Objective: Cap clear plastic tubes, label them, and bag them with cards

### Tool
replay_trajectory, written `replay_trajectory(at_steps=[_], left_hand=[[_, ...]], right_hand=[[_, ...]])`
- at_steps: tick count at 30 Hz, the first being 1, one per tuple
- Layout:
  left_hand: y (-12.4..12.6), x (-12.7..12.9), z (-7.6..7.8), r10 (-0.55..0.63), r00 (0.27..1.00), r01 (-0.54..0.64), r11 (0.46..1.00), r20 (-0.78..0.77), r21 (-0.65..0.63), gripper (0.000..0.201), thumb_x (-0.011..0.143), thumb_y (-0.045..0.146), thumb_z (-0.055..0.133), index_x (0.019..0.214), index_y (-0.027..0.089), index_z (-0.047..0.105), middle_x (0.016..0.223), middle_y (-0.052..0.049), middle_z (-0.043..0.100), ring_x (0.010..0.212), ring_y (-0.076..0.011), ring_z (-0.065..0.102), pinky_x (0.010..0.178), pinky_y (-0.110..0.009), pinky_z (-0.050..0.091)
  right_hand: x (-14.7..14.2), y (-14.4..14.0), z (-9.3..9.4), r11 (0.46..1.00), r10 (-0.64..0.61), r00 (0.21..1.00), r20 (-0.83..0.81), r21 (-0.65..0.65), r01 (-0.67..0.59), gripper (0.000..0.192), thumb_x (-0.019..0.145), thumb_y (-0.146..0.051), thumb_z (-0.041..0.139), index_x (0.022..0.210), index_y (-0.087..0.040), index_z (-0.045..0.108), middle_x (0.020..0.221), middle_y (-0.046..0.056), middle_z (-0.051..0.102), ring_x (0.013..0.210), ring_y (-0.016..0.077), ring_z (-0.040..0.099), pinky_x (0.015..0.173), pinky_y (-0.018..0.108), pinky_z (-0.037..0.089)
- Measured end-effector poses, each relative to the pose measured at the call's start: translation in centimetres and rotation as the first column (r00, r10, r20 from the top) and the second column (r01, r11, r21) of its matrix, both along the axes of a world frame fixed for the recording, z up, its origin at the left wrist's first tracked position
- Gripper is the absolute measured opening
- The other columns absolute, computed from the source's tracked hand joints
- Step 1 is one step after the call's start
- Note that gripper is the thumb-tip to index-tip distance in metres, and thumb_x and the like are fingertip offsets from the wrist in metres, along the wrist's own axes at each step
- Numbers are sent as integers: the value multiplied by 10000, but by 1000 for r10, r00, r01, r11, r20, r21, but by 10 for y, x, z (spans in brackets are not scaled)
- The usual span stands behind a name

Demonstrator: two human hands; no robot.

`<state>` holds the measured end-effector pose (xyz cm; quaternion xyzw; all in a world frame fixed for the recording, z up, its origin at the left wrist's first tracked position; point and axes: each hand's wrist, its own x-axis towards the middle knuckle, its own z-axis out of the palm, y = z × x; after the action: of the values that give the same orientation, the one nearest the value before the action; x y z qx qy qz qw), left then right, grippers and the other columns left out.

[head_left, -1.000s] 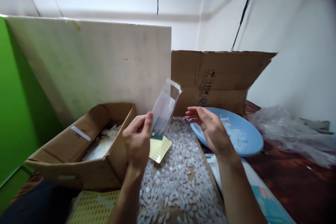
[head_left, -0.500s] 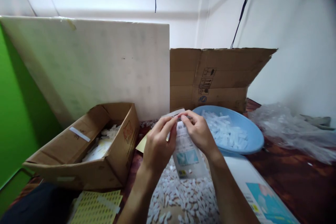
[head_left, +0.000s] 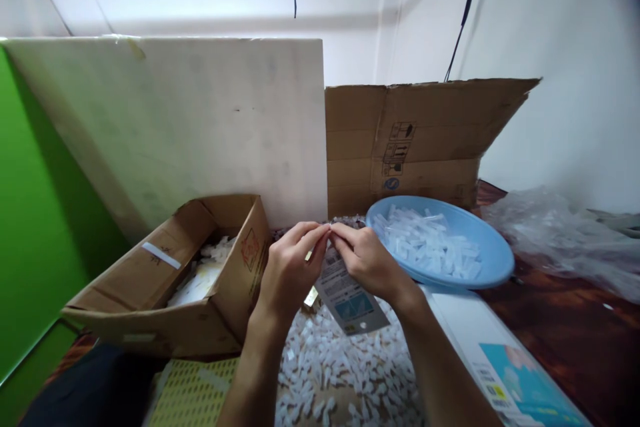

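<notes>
Plastic bag (head_left: 350,297) hangs down; the right hand (head_left: 374,263), spread a second ago, now pinches its top with the left hand (head_left: 293,263), so both work there.

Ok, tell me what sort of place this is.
Perhaps a makeshift indoor workspace for small goods: a printed packet is held above many small white pieces, and a blue basin holds translucent strips.

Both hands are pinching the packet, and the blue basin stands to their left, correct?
The basin's side is wrong: the head view shows the blue basin to the hands' right. The left hand and right hand do both pinch the packet.
</notes>
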<state>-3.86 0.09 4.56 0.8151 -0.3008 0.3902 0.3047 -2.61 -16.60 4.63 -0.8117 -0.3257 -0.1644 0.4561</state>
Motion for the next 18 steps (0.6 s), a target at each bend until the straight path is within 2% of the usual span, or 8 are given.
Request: replay_trajectory(at_steps=[4, 7, 9, 12, 15, 18], left_hand=[[-1, 3, -5, 34, 999, -34, 999, 22, 12, 142, 964, 145, 557, 969, 145, 699, 930, -68, 712, 793, -159, 680, 756, -269, 572], [-2, 6, -6, 59, 998, -62, 995, -37, -84, 107, 933, 149, 589, 895, 154, 689, 871, -46, 697, 725, -137, 674, 694, -231, 572], [4, 7, -3, 127, 990, -136, 978, -65, -159, 94, 908, 168, 618, 856, 158, 695, 826, -35, 697, 691, -134, 675, 666, -223, 568], [26, 5, 7, 300, 948, -318, 920, -110, -230, 104, 875, 231, 653, 855, 163, 729, 807, -39, 727, 682, -157, 691, 677, -253, 567], [62, -3, 19, 446, 847, -515, 824, -290, -237, 175, 823, 326, 692, 870, 177, 772, 799, -48, 760, 702, -202, 710, 693, -297, 557], [100, -15, 29, 391, 723, -610, 749, -569, -260, 307, 742, 443, 727, 879, 176, 790, 735, -59, 764, 687, -246, 717, 603, -302, 526]], right_hand=[[-1, 7, -2, 998, -39, 999, 5, -54, 39, 262, 1008, -150, 448, 919, -200, 689, 854, 46, 738, 759, 189, 673, 676, 288, 399], [-2, 11, -2, 997, -73, 997, -10, -24, 73, 279, 1008, -154, 452, 908, -203, 708, 870, 45, 753, 791, 195, 692, 700, 290, 418], [-1, 10, -1, 995, -89, 995, -33, 34, 90, 278, 1013, -181, 462, 938, -220, 727, 896, 35, 764, 826, 195, 702, 730, 288, 439], [3, -2, 0, 973, -197, 978, -65, 112, 203, 265, 1007, -222, 487, 955, -236, 747, 893, 18, 769, 823, 194, 701, 737, 287, 450], [8, -19, 1, 932, -318, 944, -86, 156, 328, 259, 993, -257, 508, 934, -223, 758, 840, 19, 758, 780, 197, 684, 698, 292, 442], [13, -31, 0, 908, -369, 924, -101, 174, 382, 261, 985, -274, 514, 951, -214, 767, 812, 20, 751, 749, 196, 670, 680, 294, 438]])
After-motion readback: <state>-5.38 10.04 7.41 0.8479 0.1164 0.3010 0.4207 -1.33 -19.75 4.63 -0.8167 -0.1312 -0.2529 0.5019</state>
